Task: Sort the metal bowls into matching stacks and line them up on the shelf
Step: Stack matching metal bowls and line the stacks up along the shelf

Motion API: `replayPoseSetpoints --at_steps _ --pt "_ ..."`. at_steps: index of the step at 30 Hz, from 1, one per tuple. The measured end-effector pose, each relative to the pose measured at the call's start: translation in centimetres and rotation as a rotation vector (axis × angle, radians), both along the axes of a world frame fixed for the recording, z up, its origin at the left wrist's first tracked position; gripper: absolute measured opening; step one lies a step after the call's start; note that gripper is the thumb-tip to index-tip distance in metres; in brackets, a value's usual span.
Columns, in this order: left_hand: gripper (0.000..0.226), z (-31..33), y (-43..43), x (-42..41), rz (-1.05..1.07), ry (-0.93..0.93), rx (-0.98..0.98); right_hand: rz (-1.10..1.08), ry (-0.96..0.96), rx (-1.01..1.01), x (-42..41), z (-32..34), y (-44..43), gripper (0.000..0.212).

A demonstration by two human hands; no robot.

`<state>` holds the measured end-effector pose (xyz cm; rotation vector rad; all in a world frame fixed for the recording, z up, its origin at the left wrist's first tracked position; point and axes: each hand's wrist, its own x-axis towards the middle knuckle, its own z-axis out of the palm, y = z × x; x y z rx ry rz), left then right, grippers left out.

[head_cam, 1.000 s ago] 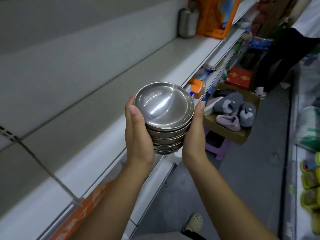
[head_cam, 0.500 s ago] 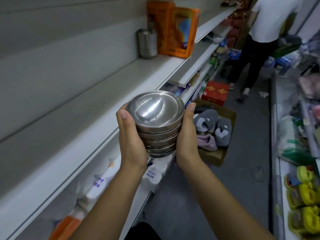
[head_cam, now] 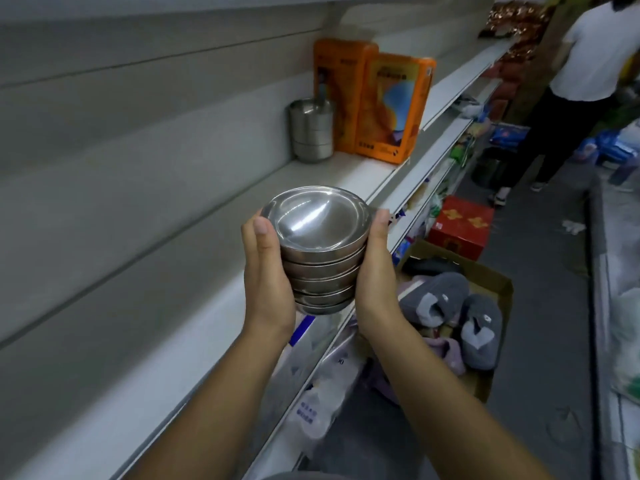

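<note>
Your left grip (head_cam: 266, 271) and right grip (head_cam: 377, 271) clasp the stack of metal bowls (head_cam: 322, 251) from either side, in the air over the white shelf's (head_cam: 346, 173) front edge. Farther along it stand a taller bowl stack (head_cam: 311, 129) and orange boxes (head_cam: 391, 105). A person (head_cam: 585, 64) stands down the aisle.

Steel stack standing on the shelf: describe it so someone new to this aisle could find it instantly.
Follow the long grey shelf down the aisle to the two orange boxes. On their near side, by the back wall, stands the steel stack: tall, narrow and straight-walled, unlike the wide shallow bowls held between the left hand and right hand.
</note>
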<state>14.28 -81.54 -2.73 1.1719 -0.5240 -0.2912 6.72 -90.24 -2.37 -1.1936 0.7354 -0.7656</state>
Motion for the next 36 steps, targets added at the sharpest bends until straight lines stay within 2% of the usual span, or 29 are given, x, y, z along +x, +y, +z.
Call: replayPoseSetpoints --at_steps 7,10,12,14,16,18,20,22,25,30,36 --pt "0.098 -0.8 -3.1 7.2 0.171 -0.092 0.060 0.206 -0.103 0.037 7.7 0.3 -4.4 0.090" --pt "0.105 -0.9 -2.9 9.5 0.278 -0.116 0.078 0.316 -0.048 -0.017 10.9 0.0 -5.1 0.094" --pt "0.108 -1.0 -2.7 10.7 0.349 -0.123 0.106 0.392 -0.025 -0.020 13.0 -0.2 -5.5 0.086" --pt "0.103 -1.2 -2.7 11.7 0.432 -0.139 0.141 0.462 -0.007 -0.013 15.1 -0.3 -6.0 0.072" --pt "0.094 -1.4 -2.6 12.5 0.514 -0.121 0.179 0.551 -0.005 -0.013 17.1 -0.5 -6.4 0.067" --pt "0.096 -1.7 -2.5 13.3 0.609 -0.101 0.196 0.645 0.011 -0.014 19.0 -0.6 -6.6 0.062" --pt "0.098 -2.2 -2.3 14.1 0.677 -0.063 0.203 0.731 0.051 -0.018 20.6 -1.1 -6.7 0.060" --pt "0.084 -2.8 -2.2 14.6 0.726 -0.034 0.210 0.794 0.060 -0.053 22.0 -1.7 -6.6 0.067" --pt "0.079 -3.4 -2.5 15.2 0.809 -0.020 0.186 0.823 0.003 -0.095 23.3 -2.1 -6.3 0.075" --pt "0.081 -3.5 -3.5 16.4 0.898 0.004 0.152 0.858 -0.029 -0.121 25.7 -2.1 -6.3 0.070" --pt "0.078 -3.3 -3.3 18.3 0.965 0.019 0.203 0.869 -0.018 -0.123 28.0 -2.0 -5.9 0.065"
